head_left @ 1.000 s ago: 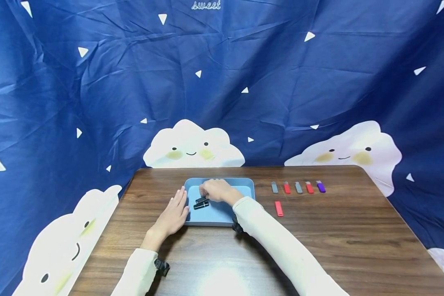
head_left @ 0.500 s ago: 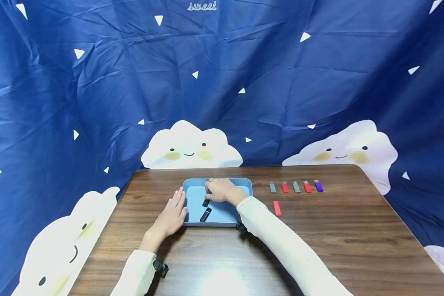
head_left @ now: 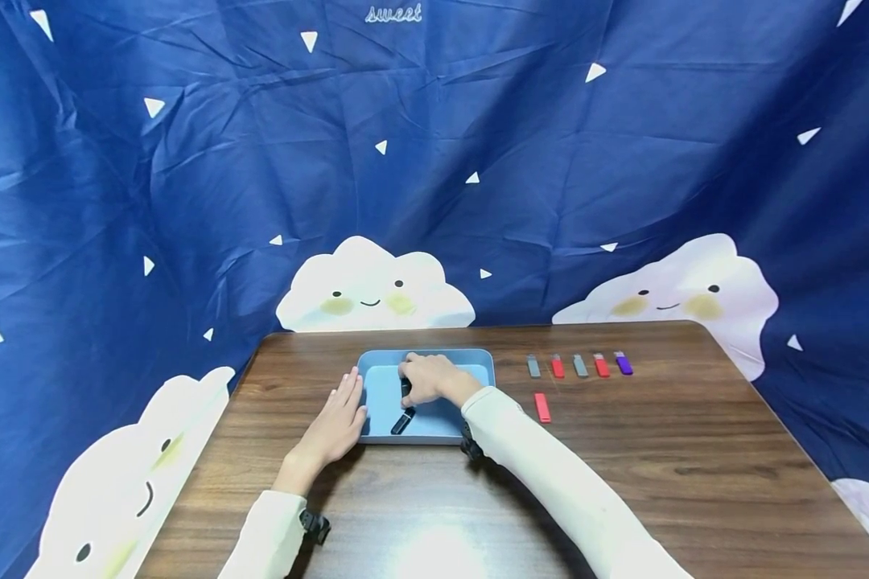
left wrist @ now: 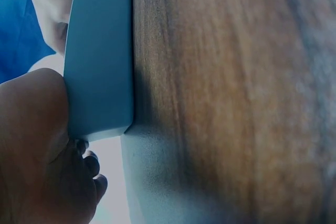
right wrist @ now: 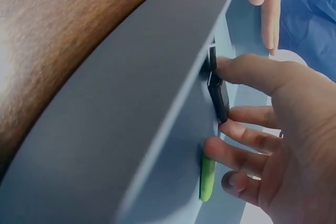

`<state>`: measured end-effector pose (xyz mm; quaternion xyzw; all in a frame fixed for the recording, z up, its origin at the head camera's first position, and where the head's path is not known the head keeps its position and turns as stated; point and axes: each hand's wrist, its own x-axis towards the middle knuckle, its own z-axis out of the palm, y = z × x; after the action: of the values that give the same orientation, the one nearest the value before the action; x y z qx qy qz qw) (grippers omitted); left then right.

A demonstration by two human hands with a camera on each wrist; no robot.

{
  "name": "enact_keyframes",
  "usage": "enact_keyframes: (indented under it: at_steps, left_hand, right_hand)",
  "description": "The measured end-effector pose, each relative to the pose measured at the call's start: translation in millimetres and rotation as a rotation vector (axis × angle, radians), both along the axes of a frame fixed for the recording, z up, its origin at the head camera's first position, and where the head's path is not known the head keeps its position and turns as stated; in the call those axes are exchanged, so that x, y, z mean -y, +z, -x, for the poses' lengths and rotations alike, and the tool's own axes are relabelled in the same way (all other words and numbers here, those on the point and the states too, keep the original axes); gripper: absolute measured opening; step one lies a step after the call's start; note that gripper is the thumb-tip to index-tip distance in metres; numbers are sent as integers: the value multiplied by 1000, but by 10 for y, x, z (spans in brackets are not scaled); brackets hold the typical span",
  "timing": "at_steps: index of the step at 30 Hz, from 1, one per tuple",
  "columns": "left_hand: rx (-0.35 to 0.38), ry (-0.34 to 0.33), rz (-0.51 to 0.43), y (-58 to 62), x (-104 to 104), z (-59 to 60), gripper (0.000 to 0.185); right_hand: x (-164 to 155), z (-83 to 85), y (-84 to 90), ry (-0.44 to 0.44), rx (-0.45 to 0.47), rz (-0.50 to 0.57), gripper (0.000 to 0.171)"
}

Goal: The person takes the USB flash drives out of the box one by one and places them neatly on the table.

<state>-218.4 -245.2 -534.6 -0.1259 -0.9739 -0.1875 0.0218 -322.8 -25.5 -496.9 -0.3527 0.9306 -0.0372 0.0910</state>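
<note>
My right hand (head_left: 430, 379) reaches into the blue tray (head_left: 376, 439). In the right wrist view its thumb and fingertips pinch a black USB stick (right wrist: 219, 99) by its two ends, low over the tray floor. Just past the thumb lies another black USB stick (right wrist: 212, 56), seen slanting near the tray's front wall in the head view. A green stick (right wrist: 208, 179) lies beneath the other fingers; in the head view the hand hides it. My left hand (head_left: 335, 422) rests with straight fingers against the tray's left wall.
Right of the tray a row of USB sticks lies on the wooden table (head_left: 666, 466): grey (head_left: 533, 367), red (head_left: 558, 367), grey (head_left: 581, 367), red (head_left: 602, 366) and purple (head_left: 624, 364). Another red stick (head_left: 542, 408) lies in front of the row. A blue curtain (head_left: 434, 185) hangs behind.
The two black sticks, side by side a second ago, now lie apart and turned lengthwise. My right hand has shifted slightly right and then closed down on one. The left hand stays put.
</note>
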Motion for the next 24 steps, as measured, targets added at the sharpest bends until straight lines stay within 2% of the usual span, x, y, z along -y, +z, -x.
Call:
enact_keyframes:
  at_steps: [9,16,24]
  left_hand:
    - [-19,-13,-28,7,0,2,63]
    - [16,1,8,15,10,-5,64]
    - [10,-13,38,29,4,2,63]
  right_hand:
    - [-42,-6,12,31,21,13,59]
    - [-89,8,28,33,1,37,60]
    - [-232,46,73,39,-8,84,61]
